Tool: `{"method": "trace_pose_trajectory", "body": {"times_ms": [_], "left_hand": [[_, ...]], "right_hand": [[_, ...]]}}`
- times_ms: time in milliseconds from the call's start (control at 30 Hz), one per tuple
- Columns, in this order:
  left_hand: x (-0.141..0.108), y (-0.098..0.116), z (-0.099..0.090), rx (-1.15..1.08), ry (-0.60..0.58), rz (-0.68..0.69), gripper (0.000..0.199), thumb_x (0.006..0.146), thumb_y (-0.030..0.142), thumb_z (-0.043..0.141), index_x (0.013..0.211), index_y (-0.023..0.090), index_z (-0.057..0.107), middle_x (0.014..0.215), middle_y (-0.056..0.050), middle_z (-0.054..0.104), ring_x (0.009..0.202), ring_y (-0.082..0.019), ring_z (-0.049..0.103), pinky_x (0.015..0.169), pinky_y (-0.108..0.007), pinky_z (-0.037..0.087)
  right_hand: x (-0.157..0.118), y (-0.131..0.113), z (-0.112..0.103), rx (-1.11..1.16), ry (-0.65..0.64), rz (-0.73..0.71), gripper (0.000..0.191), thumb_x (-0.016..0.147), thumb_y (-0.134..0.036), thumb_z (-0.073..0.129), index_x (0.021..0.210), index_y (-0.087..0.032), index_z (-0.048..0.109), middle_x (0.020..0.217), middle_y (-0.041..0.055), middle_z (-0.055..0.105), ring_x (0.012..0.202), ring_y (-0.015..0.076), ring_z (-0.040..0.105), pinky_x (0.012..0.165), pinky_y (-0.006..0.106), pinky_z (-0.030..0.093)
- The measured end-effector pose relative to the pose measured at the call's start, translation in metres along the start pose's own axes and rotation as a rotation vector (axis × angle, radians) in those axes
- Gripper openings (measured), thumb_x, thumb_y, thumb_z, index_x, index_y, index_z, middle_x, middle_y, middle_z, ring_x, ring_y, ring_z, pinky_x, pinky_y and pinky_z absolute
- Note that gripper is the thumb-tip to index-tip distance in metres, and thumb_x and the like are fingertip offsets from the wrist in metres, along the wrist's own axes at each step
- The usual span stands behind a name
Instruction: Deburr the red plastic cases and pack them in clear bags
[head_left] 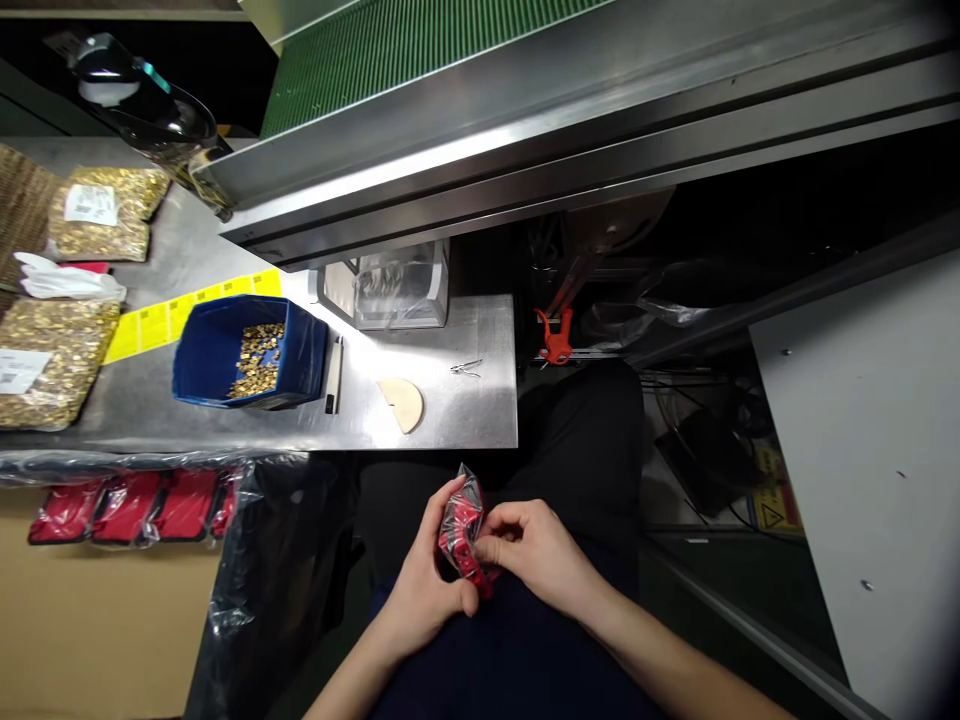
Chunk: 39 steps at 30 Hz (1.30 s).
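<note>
You hold a red part in clear, crinkled plastic wrap (461, 530) low over your lap, just off the near edge of the bare stainless-steel bench (472, 420). Left hand (424, 590): fingers curled along the part's left side, thumb by its lower end, grip closed round it. Right hand (536, 555): thumb and forefinger pinch the wrap on the right side; other fingers curled in.

On the bench, left to right: a deep blue plastic bin (202, 355) with small gold-coloured metal pieces (259, 360) inside; a slim white tool with a black end (334, 375) just beside it; a flat beige half-disc (407, 403); a small thin metal tool (466, 368). To your left, red plastic-wrapped packets (187, 502) lie in a row at the cardboard (105, 620).
</note>
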<state>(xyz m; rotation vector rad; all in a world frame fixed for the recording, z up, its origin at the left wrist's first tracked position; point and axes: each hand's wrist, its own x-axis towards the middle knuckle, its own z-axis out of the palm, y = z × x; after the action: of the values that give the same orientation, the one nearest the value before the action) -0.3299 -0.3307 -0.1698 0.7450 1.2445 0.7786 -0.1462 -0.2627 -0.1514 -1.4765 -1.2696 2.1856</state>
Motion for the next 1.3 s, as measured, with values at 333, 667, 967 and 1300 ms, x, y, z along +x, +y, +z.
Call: {"method": "trace_pose_trajectory", "body": {"times_ms": [333, 667, 967, 1300], "left_hand": [[0.0, -0.004, -0.005, 0.078, 0.015, 0.03, 0.115, 0.06, 0.077, 0.081, 0.154, 0.034, 0.031, 0.146, -0.009, 0.048, 0.13, -0.037, 0.052, 0.112, -0.043, 0.039], [0.0, -0.007, -0.004, 0.037, 0.01, 0.032, 0.114, 0.063, 0.081, 0.077, 0.156, 0.032, 0.031, 0.148, -0.011, 0.05, 0.136, -0.039, 0.048, 0.114, -0.044, 0.039], [0.001, -0.005, -0.004, -0.065, -0.032, 0.035, 0.111, 0.07, 0.068, 0.084, 0.157, 0.029, 0.027, 0.147, -0.012, 0.049, 0.134, -0.036, 0.051, 0.115, -0.044, 0.04], [0.0, -0.006, 0.0, 0.06, 0.092, 0.073, 0.112, 0.064, 0.066, 0.089, 0.154, 0.031, 0.032, 0.148, -0.012, 0.047, 0.129, -0.036, 0.054, 0.113, -0.049, 0.042]], "right_hand": [[-0.013, -0.011, 0.0, -0.383, 0.063, -0.221, 0.013, 0.09, -0.021, 0.069, 0.093, -0.027, 0.08, 0.095, -0.0043, 0.076, 0.086, 0.0131, 0.07, 0.083, 0.023, 0.048], [-0.008, -0.012, -0.001, -0.258, 0.02, -0.146, 0.014, 0.089, -0.024, 0.07, 0.092, -0.027, 0.083, 0.097, -0.0017, 0.078, 0.089, 0.016, 0.071, 0.083, 0.026, 0.05], [0.001, -0.018, -0.019, -0.276, -0.257, -0.161, 0.013, 0.081, -0.021, 0.075, 0.094, -0.022, 0.074, 0.099, -0.0022, 0.068, 0.09, 0.0143, 0.063, 0.081, 0.024, 0.048], [0.009, -0.01, -0.02, -0.19, -0.309, -0.103, 0.011, 0.084, -0.023, 0.071, 0.093, -0.02, 0.075, 0.096, 0.0002, 0.066, 0.086, 0.0143, 0.059, 0.08, 0.025, 0.047]]}}
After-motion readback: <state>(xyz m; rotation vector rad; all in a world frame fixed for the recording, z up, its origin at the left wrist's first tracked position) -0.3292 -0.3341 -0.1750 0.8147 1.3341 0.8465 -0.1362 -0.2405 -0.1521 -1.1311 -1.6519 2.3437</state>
